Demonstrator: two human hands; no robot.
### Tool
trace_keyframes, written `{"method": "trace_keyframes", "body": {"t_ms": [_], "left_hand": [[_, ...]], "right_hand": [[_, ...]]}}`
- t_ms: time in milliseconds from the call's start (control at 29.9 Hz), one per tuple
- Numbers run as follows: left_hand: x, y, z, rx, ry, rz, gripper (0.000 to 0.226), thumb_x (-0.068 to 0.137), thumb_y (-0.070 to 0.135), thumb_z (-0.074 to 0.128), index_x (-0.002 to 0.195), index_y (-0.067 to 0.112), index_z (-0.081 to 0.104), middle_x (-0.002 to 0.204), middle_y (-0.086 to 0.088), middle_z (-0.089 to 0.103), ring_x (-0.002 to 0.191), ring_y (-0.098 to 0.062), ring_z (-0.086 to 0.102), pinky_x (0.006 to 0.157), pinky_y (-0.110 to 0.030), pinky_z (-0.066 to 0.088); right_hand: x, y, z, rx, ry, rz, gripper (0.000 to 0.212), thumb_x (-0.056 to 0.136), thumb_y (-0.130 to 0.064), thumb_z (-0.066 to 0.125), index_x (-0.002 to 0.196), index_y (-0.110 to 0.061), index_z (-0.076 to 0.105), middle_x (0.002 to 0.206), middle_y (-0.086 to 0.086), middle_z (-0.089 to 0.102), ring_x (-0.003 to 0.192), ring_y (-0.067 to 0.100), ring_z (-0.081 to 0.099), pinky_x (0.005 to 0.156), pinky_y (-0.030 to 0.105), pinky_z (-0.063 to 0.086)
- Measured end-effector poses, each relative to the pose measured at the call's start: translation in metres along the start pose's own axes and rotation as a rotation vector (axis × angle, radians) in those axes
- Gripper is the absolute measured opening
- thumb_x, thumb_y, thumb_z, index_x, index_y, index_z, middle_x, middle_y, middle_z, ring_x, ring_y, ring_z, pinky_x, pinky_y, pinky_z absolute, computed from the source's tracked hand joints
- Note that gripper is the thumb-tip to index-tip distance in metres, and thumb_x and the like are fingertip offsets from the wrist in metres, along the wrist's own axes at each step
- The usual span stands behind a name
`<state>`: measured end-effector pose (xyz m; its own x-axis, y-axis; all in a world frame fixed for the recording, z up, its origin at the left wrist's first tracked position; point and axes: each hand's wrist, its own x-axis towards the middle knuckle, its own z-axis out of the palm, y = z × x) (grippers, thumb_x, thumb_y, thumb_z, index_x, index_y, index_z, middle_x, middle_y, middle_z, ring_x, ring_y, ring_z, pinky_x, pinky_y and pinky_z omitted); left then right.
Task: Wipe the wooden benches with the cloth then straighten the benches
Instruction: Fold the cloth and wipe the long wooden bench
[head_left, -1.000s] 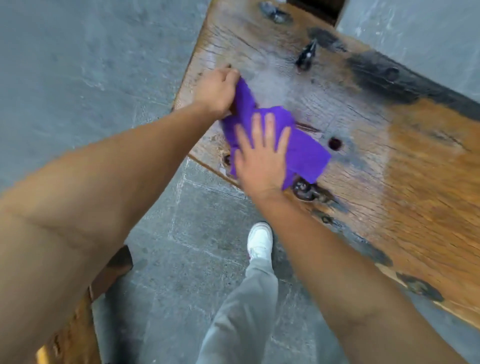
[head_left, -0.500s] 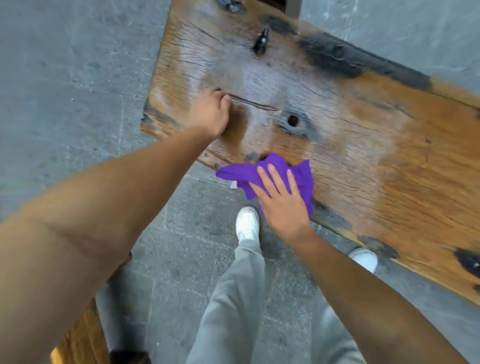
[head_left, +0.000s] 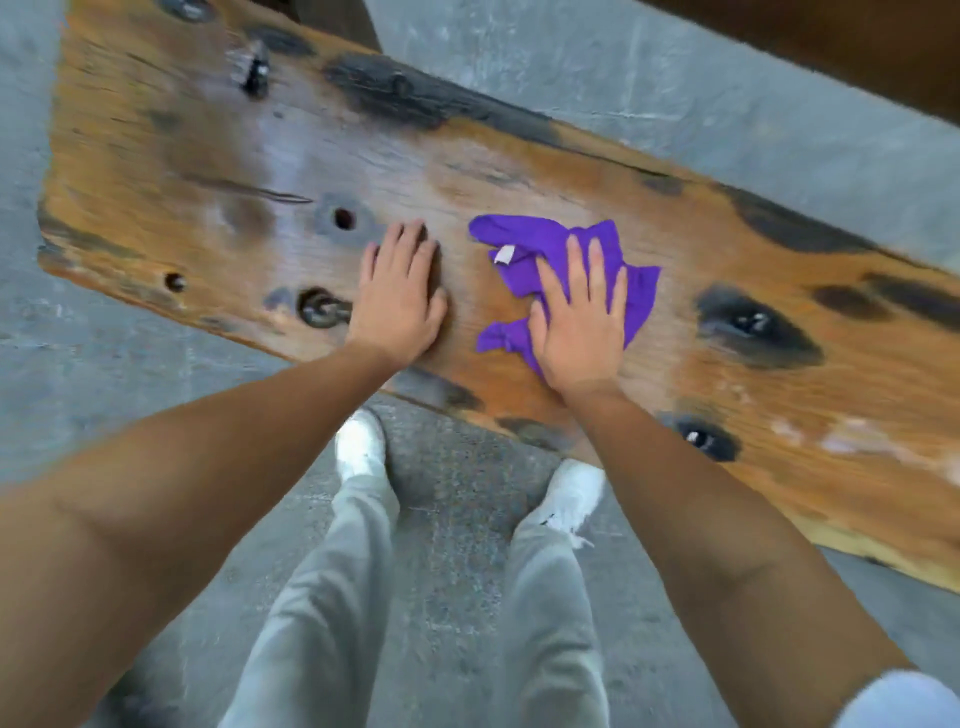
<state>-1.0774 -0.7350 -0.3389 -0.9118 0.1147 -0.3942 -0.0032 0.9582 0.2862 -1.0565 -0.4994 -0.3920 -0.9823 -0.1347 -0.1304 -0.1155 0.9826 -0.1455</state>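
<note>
Purple cloth (head_left: 571, 260) flattened under right hand (head_left: 579, 332) on bench (head_left: 260, 145).

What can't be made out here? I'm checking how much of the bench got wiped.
- Bench, head view: its right end runs past the frame edge.
- Wood under the cloth and both flat hands, left and right: covered.
- Wet or dry patches: motion blur hides this.

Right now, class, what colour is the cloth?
Purple cloth, clearest in the head view.
</note>
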Motion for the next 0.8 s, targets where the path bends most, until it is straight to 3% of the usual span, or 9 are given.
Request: {"method": "trace_keyframes", "body": {"t_ms": [167, 468, 601, 668, 802], "left_hand": [[0.007, 0.089, 0.044, 0.052, -0.020, 0.172, 0.067, 0.092, 0.029, 0.058, 0.152, 0.005, 0.039, 0.167, -0.016, 0.025, 0.156, -0.035, 0.019, 0.124, -0.057, 0.016], [0.023, 0.221, 0.107, 0.177, -0.016, 0.296, 0.071, 0.096, 0.045, 0.039, 0.155, 0.007, 0.032, 0.169, -0.016, 0.016, 0.157, -0.035, 0.012, 0.124, -0.063, 0.009], [0.020, 0.278, 0.129, 0.309, -0.121, 0.160, 0.103, 0.092, 0.079, 0.021, 0.161, 0.004, 0.005, 0.170, -0.020, -0.005, 0.156, -0.043, -0.007, 0.118, -0.065, -0.011], [0.021, 0.284, 0.129, 0.393, -0.188, 0.109, 0.119, 0.083, 0.091, 0.015, 0.160, 0.002, -0.005, 0.168, -0.024, -0.012, 0.154, -0.046, -0.011, 0.118, -0.070, -0.004], [0.021, 0.284, 0.120, 0.454, -0.234, 0.086, 0.123, 0.079, 0.094, 0.009, 0.158, 0.002, -0.014, 0.165, -0.026, -0.021, 0.152, -0.048, -0.017, 0.119, -0.072, 0.007]], "right_hand": [[-0.017, 0.116, -0.018, -0.042, -0.003, 0.231, 0.058, 0.101, -0.042, 0.042, 0.159, -0.030, 0.038, 0.172, 0.007, 0.023, 0.160, 0.032, 0.017, 0.126, 0.060, 0.017], [-0.101, 0.279, -0.029, -0.077, 0.020, 0.454, 0.062, 0.100, -0.042, 0.041, 0.160, -0.030, 0.032, 0.173, 0.007, 0.019, 0.160, 0.032, 0.013, 0.127, 0.060, 0.014], [-0.140, 0.344, -0.031, -0.084, 0.043, 0.577, 0.063, 0.097, -0.043, 0.044, 0.159, -0.029, 0.036, 0.172, 0.009, 0.021, 0.160, 0.033, 0.015, 0.126, 0.060, 0.015], [-0.152, 0.367, -0.031, -0.061, 0.068, 0.651, 0.063, 0.096, -0.043, 0.046, 0.157, -0.028, 0.039, 0.171, 0.010, 0.023, 0.159, 0.035, 0.017, 0.126, 0.062, 0.016], [-0.154, 0.375, -0.028, -0.025, 0.083, 0.709, 0.062, 0.097, -0.043, 0.045, 0.157, -0.028, 0.038, 0.172, 0.010, 0.021, 0.160, 0.035, 0.014, 0.127, 0.060, 0.013]]}}
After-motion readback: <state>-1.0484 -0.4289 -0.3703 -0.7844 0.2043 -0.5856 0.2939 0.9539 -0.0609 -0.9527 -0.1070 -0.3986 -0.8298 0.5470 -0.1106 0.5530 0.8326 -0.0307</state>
